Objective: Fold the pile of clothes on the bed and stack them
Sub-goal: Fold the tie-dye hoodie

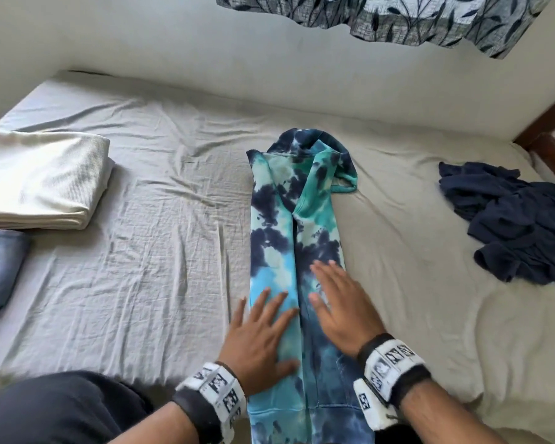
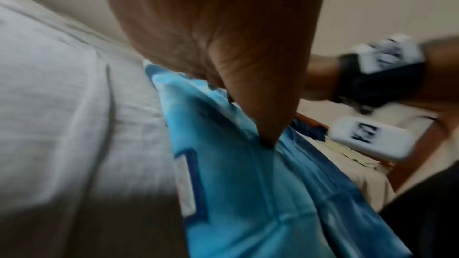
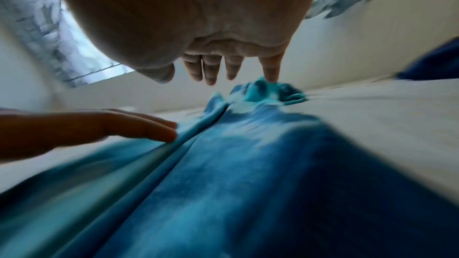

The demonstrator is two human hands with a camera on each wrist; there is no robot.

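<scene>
A blue, teal and navy tie-dye hoodie (image 1: 297, 225) lies on the bed, folded lengthwise into a narrow strip with its hood at the far end. My left hand (image 1: 263, 328) lies flat with spread fingers on the strip's left half. My right hand (image 1: 337, 299) lies flat on the right half, a little farther up. In the left wrist view my left hand (image 2: 263, 117) rests on the hoodie (image 2: 248, 193). The right wrist view shows my right hand (image 3: 223, 70) with straight fingers over the hoodie (image 3: 248, 164). A crumpled navy garment (image 1: 519, 219) lies at the right.
A folded cream garment (image 1: 42, 181) sits at the left on the grey sheet (image 1: 141, 251), with a blue-grey folded piece (image 1: 0, 267) in front of it. A leaf-patterned curtain (image 1: 398, 17) hangs on the wall behind. The wooden bed frame (image 1: 551, 145) shows at the right corner.
</scene>
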